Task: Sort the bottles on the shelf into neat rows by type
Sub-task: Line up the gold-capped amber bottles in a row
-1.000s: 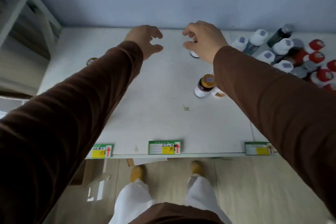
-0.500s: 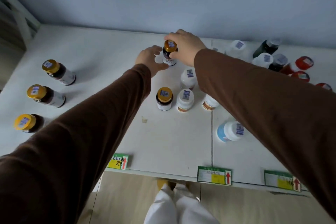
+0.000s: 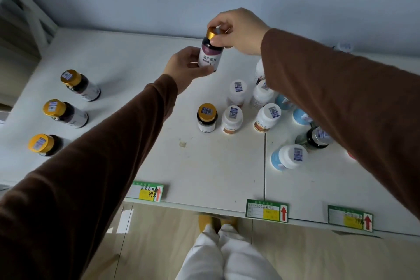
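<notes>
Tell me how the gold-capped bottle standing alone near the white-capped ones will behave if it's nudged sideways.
The gold-capped bottle looks short and squat, so it would probably slide rather than tip. Its body seems hard and rigid, so it should not deform. It stands close to a white-capped bottle; a push to the right would likely knock into it.

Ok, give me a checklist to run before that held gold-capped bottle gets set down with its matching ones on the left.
1. Grip on the held bottle: left hand around the body, right hand on the gold cap. Ok.
2. Type match: the three gold-capped bottles standing in a line at the left look the same. Ok.
3. Room on the shelf behind that line: bare. Ok.
4. Path leftward: nothing stands in it. Ok.
5. Another gold-capped bottle stands among the white-capped bottles: not ok, unsorted.
6. Held bottle's cap tight: cannot tell.
</notes>
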`<action>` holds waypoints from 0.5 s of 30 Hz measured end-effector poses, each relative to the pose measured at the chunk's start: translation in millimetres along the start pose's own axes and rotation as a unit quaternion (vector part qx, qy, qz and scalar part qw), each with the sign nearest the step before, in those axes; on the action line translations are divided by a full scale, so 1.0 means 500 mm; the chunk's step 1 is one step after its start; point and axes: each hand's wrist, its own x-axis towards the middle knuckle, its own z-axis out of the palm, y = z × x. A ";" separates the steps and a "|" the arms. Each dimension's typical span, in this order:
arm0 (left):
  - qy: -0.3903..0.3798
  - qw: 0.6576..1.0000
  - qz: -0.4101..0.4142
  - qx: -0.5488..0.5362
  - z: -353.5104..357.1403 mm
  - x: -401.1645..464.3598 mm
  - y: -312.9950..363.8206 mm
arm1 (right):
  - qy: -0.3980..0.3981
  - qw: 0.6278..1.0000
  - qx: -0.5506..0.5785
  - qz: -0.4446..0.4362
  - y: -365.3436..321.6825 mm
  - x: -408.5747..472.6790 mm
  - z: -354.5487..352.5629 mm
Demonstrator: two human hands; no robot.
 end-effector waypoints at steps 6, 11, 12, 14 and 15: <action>-0.048 0.994 0.012 -0.099 -0.027 -0.100 0.077 | -0.004 0.993 0.107 -0.039 -0.056 -0.076 -0.058; -0.100 0.985 0.008 -0.141 -0.036 -0.158 0.109 | -0.007 0.991 0.124 -0.054 -0.088 -0.122 -0.072; -0.105 0.984 0.008 -0.144 -0.037 -0.164 0.112 | -0.007 0.991 0.123 -0.057 -0.092 -0.127 -0.073; -0.108 0.983 0.009 -0.145 -0.041 -0.172 0.116 | -0.005 0.991 0.122 -0.061 -0.099 -0.135 -0.075; -0.105 0.984 0.009 -0.145 -0.043 -0.175 0.117 | -0.005 0.991 0.122 -0.062 -0.102 -0.137 -0.075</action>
